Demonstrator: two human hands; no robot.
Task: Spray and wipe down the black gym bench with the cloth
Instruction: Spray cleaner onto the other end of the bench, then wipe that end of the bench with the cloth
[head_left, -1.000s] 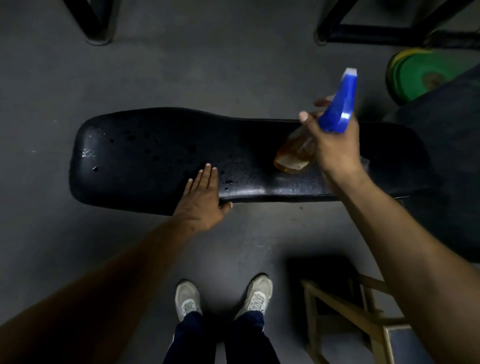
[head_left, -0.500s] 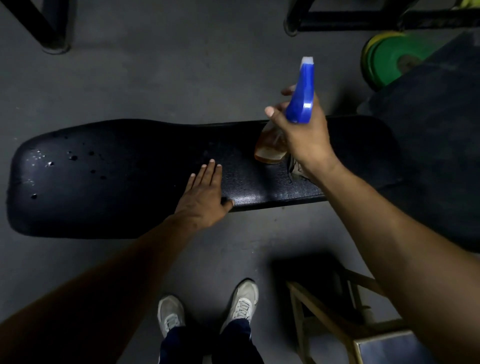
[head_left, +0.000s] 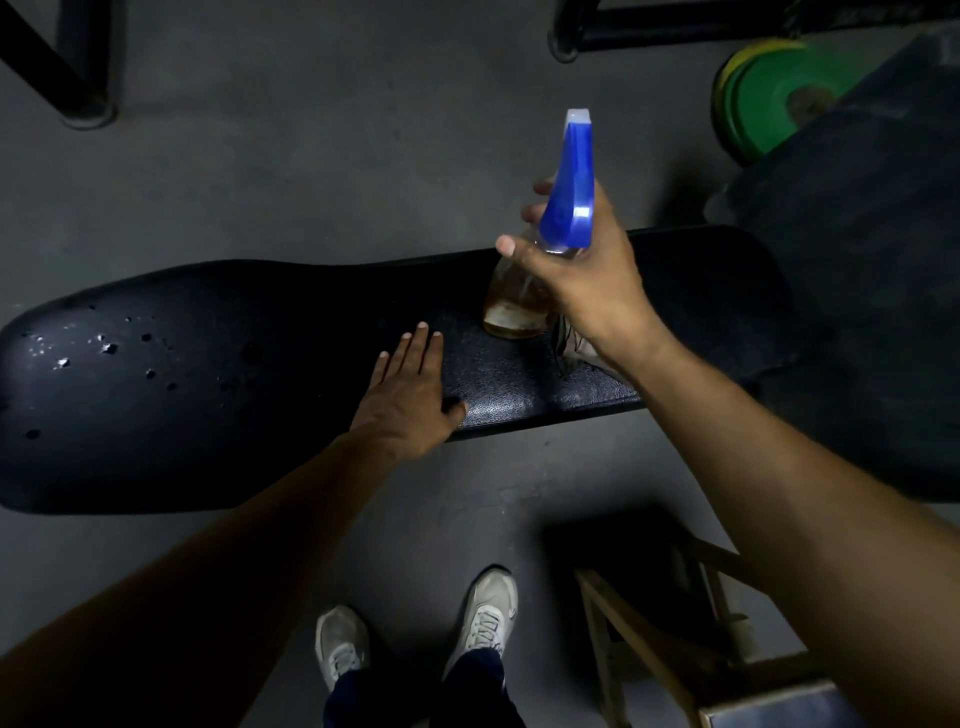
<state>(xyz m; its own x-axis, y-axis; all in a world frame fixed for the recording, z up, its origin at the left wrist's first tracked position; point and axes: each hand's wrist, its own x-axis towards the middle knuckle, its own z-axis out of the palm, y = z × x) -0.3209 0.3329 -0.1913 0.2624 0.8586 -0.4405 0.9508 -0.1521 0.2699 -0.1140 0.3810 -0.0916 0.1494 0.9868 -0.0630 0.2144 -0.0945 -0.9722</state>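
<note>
Grey gym floor under my shoes, then the black bench tabletop, droplets only at its left end, my left hand flat on it, my right hand gripping the spray bottle above the cloth; wiping looks unstarted.

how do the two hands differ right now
The left hand lies flat, fingers straight, on the black padded gym bench; the right hand is raised above it, fingers curled round the clear spray bottle with blue trigger head. Both are bare and over the bench.
</note>
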